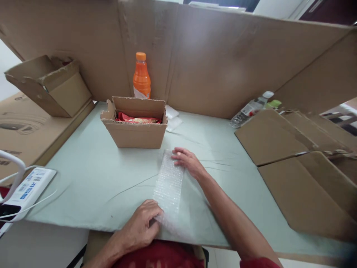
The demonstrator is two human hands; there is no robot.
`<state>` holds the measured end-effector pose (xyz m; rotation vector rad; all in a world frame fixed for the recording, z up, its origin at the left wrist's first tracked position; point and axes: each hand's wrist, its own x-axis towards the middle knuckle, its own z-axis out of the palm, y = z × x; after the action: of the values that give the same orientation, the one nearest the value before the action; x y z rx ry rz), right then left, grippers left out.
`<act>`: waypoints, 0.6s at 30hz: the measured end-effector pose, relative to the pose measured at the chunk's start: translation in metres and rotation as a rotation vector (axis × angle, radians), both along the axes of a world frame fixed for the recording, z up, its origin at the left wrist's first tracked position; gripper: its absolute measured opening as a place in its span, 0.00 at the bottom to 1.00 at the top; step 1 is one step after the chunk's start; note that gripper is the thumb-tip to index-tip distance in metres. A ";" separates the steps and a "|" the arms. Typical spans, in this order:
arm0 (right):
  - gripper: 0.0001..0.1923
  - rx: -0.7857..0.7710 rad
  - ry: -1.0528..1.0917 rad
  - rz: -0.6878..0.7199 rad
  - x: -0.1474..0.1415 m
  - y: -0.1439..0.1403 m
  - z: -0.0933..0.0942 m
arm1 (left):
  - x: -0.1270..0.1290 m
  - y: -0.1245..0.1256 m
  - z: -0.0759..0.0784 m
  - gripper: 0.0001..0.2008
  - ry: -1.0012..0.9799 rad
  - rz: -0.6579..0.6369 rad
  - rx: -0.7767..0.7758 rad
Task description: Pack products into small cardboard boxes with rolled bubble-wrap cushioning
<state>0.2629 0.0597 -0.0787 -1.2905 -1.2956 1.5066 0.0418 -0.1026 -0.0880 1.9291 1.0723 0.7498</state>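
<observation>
A clear strip of bubble wrap [169, 182] lies lengthwise on the pale green cloth in front of me. My left hand [142, 223] is closed in a pinch at its near left edge. Over the far right corner lies my right hand [188, 160], palm down with its fingers stretched out. Just beyond the wrap stands an open cardboard box [141, 134], with red packets [139, 119] showing inside.
An orange bottle [142, 78] stands behind the box, beside white packets [173, 120]. Cardboard boxes [281, 137] and a leaning clear bottle [248, 111] occupy the right. At left are another open box [67, 91] and a white power strip [30, 190]. Cardboard walls [206, 59] the back.
</observation>
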 end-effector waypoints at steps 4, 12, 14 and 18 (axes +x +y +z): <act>0.22 0.191 -0.095 -0.110 0.028 -0.024 0.005 | -0.002 0.005 0.002 0.09 -0.029 0.106 -0.258; 0.14 0.357 -0.416 -0.140 0.049 -0.158 0.010 | 0.004 0.018 -0.015 0.22 0.127 0.323 0.073; 0.18 0.486 -0.448 -0.048 0.032 -0.174 0.001 | 0.006 0.018 -0.018 0.24 0.186 0.357 0.156; 0.28 0.738 -0.587 0.186 -0.005 -0.182 -0.022 | 0.006 0.018 -0.023 0.26 0.304 0.385 0.235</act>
<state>0.2575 -0.1220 -0.1005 -1.1441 -2.1305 0.6156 0.0475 -0.0845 -0.1108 2.1069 1.6364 0.8366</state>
